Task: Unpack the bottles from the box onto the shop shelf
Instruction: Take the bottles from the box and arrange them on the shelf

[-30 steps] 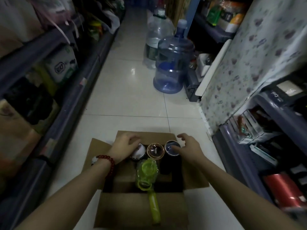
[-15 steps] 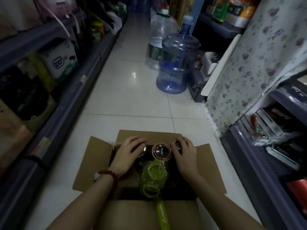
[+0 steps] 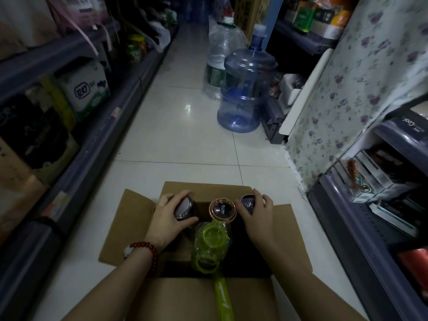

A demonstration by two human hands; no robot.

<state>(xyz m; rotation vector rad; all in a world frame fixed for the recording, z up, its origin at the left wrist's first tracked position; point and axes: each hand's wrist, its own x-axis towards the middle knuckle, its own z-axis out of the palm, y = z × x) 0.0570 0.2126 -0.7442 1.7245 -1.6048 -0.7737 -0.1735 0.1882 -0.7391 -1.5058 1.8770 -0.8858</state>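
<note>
An open cardboard box (image 3: 129, 225) stands on the tiled floor in the aisle. Three dark bottles stand upright along its far side. My left hand (image 3: 168, 218) grips the silver-capped bottle (image 3: 184, 207) at the left, fingers and thumb curled round its top. My right hand (image 3: 257, 216) grips the dark-capped bottle (image 3: 246, 202) at the right. Between them stands a bottle with a copper-rimmed cap (image 3: 222, 209), untouched. A lime-green bottle (image 3: 210, 239) wrapped in clear plastic sits nearer me in the box, its green strap trailing over the near flap.
Shop shelves (image 3: 361, 218) run along both sides of the narrow aisle, stocked with boxes. A large blue water jug (image 3: 245, 89) and a clear water bottle (image 3: 217, 63) stand on the floor ahead. A floral cloth (image 3: 361, 72) hangs on the right.
Both hands came down onto the outer bottle caps and closed round them. The silver-capped bottle now leans slightly in my left hand.
</note>
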